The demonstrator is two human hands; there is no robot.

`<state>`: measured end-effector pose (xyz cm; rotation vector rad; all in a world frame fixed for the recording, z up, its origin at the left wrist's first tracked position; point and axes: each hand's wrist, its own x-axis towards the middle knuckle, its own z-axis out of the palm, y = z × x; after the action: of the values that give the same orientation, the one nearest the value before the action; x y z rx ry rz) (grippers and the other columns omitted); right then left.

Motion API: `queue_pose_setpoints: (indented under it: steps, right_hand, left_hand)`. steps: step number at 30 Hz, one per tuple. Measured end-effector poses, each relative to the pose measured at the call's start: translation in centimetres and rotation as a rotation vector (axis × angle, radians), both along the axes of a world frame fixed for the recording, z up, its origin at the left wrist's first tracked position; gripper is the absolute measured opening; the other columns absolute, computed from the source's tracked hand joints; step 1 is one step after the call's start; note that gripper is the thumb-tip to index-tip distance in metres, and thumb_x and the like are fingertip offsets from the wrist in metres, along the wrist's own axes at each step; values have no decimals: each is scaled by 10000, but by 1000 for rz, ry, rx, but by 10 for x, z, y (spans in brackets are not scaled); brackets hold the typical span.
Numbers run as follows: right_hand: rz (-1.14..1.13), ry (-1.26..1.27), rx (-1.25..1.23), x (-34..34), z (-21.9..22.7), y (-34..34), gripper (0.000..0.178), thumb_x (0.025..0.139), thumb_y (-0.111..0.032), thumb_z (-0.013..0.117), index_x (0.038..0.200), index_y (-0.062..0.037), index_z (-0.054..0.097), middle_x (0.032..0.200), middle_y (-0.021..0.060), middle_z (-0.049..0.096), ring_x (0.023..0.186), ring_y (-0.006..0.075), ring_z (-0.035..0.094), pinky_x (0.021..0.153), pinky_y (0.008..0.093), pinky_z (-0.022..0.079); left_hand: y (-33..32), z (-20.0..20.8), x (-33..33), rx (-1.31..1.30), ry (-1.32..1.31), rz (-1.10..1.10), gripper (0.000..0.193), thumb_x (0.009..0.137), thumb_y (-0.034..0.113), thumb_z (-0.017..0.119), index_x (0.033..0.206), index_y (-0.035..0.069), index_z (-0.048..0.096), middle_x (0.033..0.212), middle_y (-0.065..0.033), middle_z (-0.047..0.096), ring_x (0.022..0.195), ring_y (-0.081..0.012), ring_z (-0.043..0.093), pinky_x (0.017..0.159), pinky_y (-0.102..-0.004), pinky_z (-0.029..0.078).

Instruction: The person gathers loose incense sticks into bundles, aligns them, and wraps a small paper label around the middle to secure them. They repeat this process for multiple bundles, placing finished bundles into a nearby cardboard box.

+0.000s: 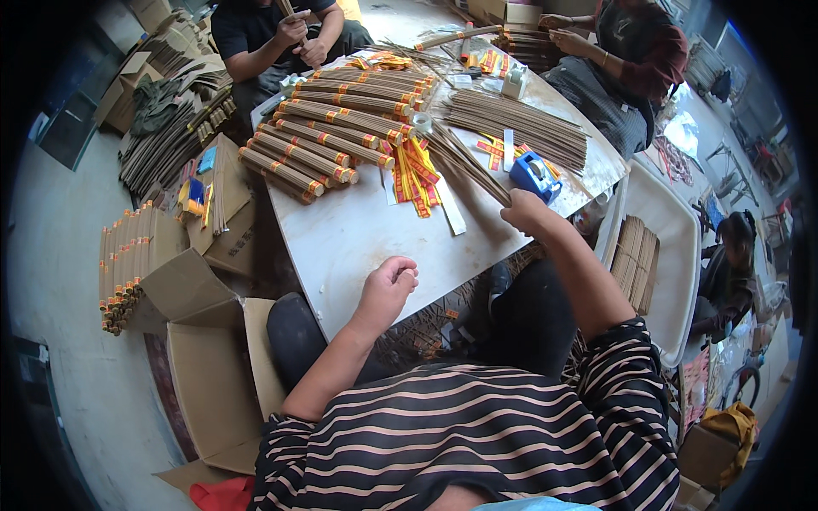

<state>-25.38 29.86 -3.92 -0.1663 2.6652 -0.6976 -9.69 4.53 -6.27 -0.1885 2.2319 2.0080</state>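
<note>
My right hand [523, 213] is closed around the near end of a thin bunch of brown incense sticks [469, 162], which slants away across the table. Close by that hand stands a blue tape dispenser [535, 177]. My left hand [390, 285] hovers at the table's near edge with its fingers curled in, and nothing shows in them. Ahead of it lie red and yellow paper labels [415, 175] in a heap. Finished-looking incense bundles [332, 132] with red and yellow bands are stacked at the table's left. More loose incense sticks [520, 128] lie to the right.
The white table [324, 247] has co-workers seated at its far left and far right. A white tub [673, 315] with brown sticks stands at my right. Beside my left leg is an opened cardboard box [204, 383]; banded bundles [128, 264] are piled beyond it.
</note>
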Motion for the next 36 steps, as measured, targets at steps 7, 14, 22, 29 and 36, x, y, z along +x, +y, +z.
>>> queue_pose_setpoints:
  steps: [7,14,22,29,36]
  right_hand:
    - [-93,-203,-234,21,26,22,217,814,-174,521,737,28,514,546,75,491,419,183,460,380,331,375]
    - [-112,-281,-283,71,78,37,204,826,-202,540,754,-17,492,539,40,475,415,130,447,362,272,349]
    - [41,-412,-752,134,59,9,137,878,-184,557,875,-62,495,617,-17,461,495,82,433,443,230,371]
    - [399,93,-862,125,41,-96,228,877,-222,574,882,-28,455,702,139,529,632,212,500,620,329,437]
    - [383,23,-1216,83,23,-166,288,829,-116,636,1067,-13,510,959,43,587,892,110,528,788,282,450]
  left_hand:
    - [0,7,6,40,-57,-45,203,874,92,490,1018,-43,537,916,-94,582,792,-142,575,714,-261,487]
    - [6,13,7,63,-97,-142,252,887,139,516,1059,-44,530,943,-103,585,816,-150,580,729,-266,491]
    - [30,53,-6,509,65,-163,806,787,283,699,1352,-11,206,1146,-133,485,1055,-163,473,878,-285,418]
    - [20,147,-25,630,477,37,278,812,49,624,1066,12,519,699,-20,529,590,-114,539,585,-281,492]
    - [-5,156,-33,370,602,109,227,796,-4,623,1006,39,550,707,-5,555,608,-96,537,583,-244,469]
